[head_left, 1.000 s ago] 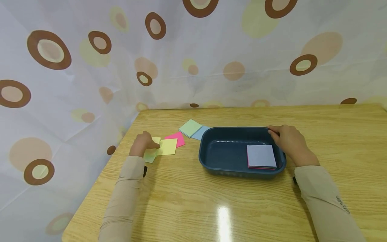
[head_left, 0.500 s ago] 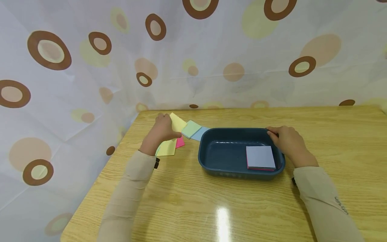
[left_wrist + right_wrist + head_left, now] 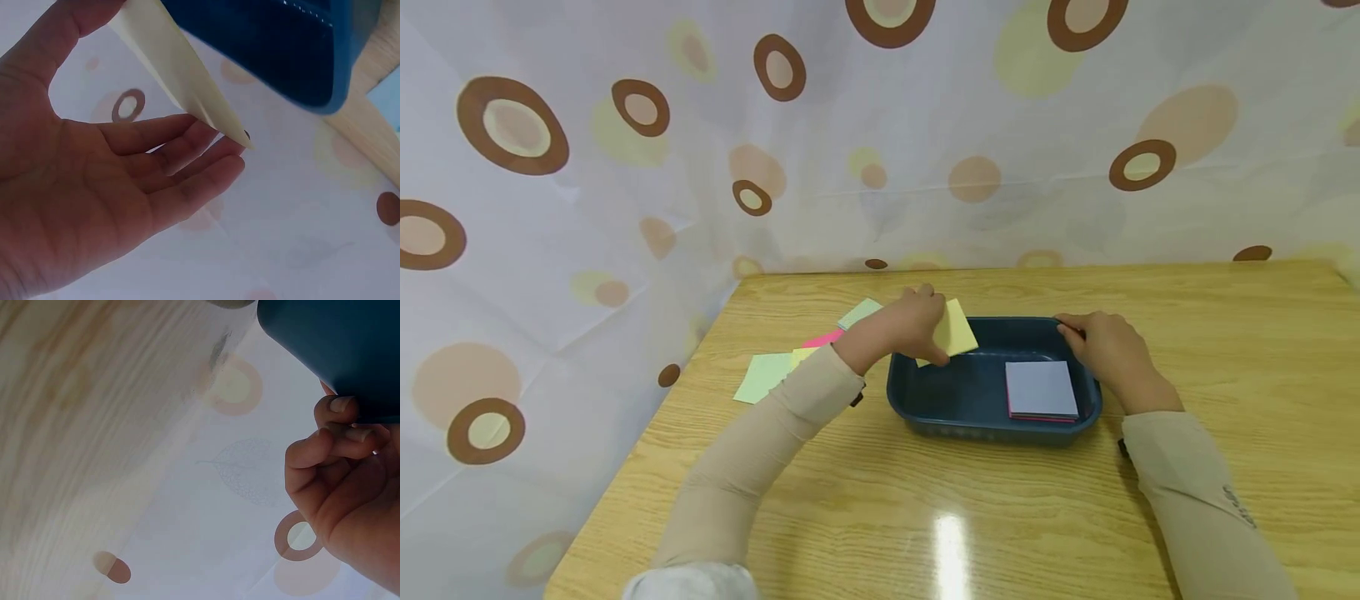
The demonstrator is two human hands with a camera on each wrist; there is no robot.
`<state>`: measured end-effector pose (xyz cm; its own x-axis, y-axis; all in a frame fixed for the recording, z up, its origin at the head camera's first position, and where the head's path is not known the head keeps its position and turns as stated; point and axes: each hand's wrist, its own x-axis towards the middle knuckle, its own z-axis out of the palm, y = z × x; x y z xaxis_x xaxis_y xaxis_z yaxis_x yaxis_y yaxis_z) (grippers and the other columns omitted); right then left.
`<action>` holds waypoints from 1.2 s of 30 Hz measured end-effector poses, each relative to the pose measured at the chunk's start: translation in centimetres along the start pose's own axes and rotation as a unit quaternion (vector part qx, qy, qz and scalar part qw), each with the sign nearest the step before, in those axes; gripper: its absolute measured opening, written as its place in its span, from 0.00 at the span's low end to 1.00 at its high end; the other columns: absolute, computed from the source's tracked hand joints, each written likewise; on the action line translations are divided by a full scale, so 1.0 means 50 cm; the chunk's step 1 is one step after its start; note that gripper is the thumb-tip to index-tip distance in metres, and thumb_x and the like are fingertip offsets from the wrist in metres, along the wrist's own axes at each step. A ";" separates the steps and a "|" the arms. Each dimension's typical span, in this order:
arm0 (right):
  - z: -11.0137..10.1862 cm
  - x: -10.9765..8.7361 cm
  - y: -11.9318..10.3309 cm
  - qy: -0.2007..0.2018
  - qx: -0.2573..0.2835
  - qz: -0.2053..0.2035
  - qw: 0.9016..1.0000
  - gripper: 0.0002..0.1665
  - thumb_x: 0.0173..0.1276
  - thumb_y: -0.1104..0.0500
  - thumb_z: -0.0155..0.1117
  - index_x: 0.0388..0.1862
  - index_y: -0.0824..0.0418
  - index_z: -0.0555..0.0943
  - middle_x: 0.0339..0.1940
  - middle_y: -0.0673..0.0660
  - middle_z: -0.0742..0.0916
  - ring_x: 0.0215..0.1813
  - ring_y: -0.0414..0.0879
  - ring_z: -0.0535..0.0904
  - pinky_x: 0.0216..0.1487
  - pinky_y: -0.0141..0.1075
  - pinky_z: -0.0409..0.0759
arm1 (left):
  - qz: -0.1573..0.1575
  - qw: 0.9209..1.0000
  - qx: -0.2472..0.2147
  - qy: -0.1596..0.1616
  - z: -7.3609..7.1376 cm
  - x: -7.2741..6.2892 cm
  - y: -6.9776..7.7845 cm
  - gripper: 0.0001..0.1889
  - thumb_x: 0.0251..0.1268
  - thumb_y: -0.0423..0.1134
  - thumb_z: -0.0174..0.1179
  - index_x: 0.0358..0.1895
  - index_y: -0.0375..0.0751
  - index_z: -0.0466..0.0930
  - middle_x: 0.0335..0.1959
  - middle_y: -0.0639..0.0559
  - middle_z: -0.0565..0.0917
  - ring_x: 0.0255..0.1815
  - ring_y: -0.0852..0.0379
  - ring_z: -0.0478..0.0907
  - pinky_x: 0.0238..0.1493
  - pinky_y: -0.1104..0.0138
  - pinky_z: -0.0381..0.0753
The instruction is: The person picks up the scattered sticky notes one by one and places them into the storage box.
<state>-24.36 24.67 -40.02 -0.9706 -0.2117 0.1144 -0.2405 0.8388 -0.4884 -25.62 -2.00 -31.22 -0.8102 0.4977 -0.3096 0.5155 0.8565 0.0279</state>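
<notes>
Moved since the earlier head frame: left hand with yellow pad, from over the loose notes to above the tub's ten-o'clock edge. Clock face centred on the tub, twelve at the far side.

Left hand: thumb opposed to fingers, pinching the yellow pad, tilted, at about eleven o'clock over the tub rim; contact with rim not certain.

Right hand: at two o'clock, fingers curled, gripping the rim of the dark blue tub.

Inside tub, at four o'clock: squared stack, pale blue-grey on top, pink edge beneath.

Loose on wooden table, at nine o'clock: pale green pad, well apart from tub; second yellow pad, partly behind left sleeve; pink pad just beyond. At ten o'clock: further green pad.

Step in hand, by judgement: transfer of the yellow pad into the tub. Called for next, probably: lowering toward the tub floor or the stack, levelling, then loosening the pinch, with rim kept steady.

Writing: dark lettering on right sleeve, too small to read. Faint marks on tub's front wall, undecipherable. Brands or labels on pads: none legible.
</notes>
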 end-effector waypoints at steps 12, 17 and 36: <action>0.001 0.000 -0.001 0.006 -0.003 0.000 1.000 0.22 0.75 0.59 0.51 0.62 0.71 0.73 0.13 0.54 0.71 0.14 0.44 0.64 0.18 0.36 0.62 | 0.038 0.988 0.132 -0.072 0.026 0.087 0.077 0.24 0.60 0.54 0.64 0.53 0.42 0.77 0.54 0.49 0.73 0.51 0.54 0.64 0.50 0.65 0.67; 0.001 -0.001 -0.004 0.005 0.001 -0.001 1.000 0.22 0.75 0.60 0.51 0.62 0.71 0.73 0.13 0.54 0.71 0.14 0.43 0.64 0.17 0.36 0.62 | 0.036 0.982 0.154 -0.101 0.024 0.086 0.098 0.28 0.60 0.55 0.64 0.59 0.43 0.74 0.60 0.49 0.71 0.55 0.54 0.65 0.54 0.65 0.69; -0.001 -0.001 -0.004 0.001 0.003 0.005 1.000 0.23 0.76 0.59 0.50 0.63 0.70 0.73 0.13 0.55 0.72 0.14 0.44 0.64 0.17 0.36 0.62 | 0.049 0.963 0.174 -0.199 0.093 0.119 0.137 0.24 0.60 0.46 0.67 0.58 0.44 0.73 0.47 0.56 0.77 0.46 0.61 0.72 0.49 0.70 0.75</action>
<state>-24.27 24.54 -39.88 -0.9731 -0.2022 0.1105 -0.2303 0.8382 -0.4943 -25.61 6.16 -37.31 -0.6172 0.4238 -0.6630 0.7028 0.6757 -0.2223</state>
